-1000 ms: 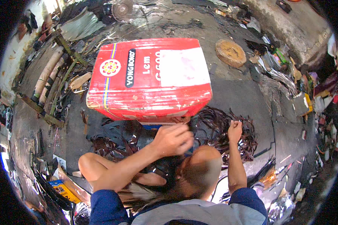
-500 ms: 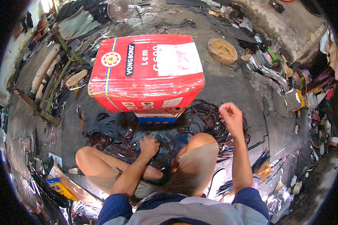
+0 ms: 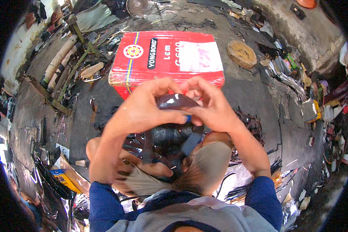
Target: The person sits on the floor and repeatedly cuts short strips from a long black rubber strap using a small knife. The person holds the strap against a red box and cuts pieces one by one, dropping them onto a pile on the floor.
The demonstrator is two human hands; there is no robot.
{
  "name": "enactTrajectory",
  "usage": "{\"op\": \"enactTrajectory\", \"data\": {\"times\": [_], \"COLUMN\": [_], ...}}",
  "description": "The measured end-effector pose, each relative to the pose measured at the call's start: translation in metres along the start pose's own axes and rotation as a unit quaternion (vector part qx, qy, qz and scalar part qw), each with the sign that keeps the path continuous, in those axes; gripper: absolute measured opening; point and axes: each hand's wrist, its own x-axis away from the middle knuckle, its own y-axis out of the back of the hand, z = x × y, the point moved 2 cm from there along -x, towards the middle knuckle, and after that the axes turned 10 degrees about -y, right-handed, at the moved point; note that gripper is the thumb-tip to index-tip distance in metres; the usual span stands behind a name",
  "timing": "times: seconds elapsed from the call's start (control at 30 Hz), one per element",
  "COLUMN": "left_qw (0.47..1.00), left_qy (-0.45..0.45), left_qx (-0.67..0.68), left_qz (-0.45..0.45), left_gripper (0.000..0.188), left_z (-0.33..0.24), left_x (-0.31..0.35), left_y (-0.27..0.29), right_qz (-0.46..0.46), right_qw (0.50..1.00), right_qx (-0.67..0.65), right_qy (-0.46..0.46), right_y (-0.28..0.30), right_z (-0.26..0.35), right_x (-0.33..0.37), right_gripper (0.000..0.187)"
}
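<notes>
A glossy dark brown strip point(image 3: 174, 101) is held in a curve between the two hands. Its left end is grasped by the left hand point(image 3: 145, 104), with thumb below and fingers above; its right end is gripped at the fingertips of the right hand point(image 3: 212, 106). A small blue thing point(image 3: 188, 118) is seen at the thumbs, but what it is cannot be told. Beneath the hands a rounded black object point(image 3: 168, 137) is partly covered, and between it and the right knee a blue-grey piece point(image 3: 192, 143) is seen. More shiny brown strips point(image 3: 137, 147) are gathered below the left hand.

A slip could be caused by the smooth surface, as only the ends are pinched; if one end were let go, the bent strip might spring open. A dropped strip could easily be lost among the similar dark pieces below.

Just beyond both hands, forward movement is limited by the near edge of a red box point(image 3: 164, 56), which could be knocked by the knuckles. Downward movement is bounded by the knees. More room is offered to the sides, though a tangle of strips point(image 3: 253, 125) lies right of the right forearm. Farther off, ahead and right, a round wooden block point(image 3: 241, 54) is seen on the floor point(image 3: 255, 91).
</notes>
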Motion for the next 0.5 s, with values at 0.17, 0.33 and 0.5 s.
{"op": "enactTrajectory", "data": {"times": [0.17,0.33,0.5], "left_qw": [0.984,0.971,0.926], "left_qy": [0.102,0.104,0.238], "left_qx": [-0.146,-0.172,-0.277], "left_qz": [-0.014,-0.127,-0.099], "left_gripper": [0.047,0.020,0.022], "left_z": [-0.007,0.020,0.040], "left_x": [0.026,0.043,0.027], "left_y": [0.083,0.180,0.247], "right_qz": [-0.049,-0.112,-0.157], "right_qw": [0.993,0.974,0.961], "right_qx": [0.102,0.180,0.218], "right_qy": [-0.014,-0.084,-0.058], "right_y": [0.058,0.105,0.121], "right_z": [0.010,0.029,0.031], "right_x": [0.003,-0.013,-0.043], "right_gripper": [0.018,0.019,0.020]}}
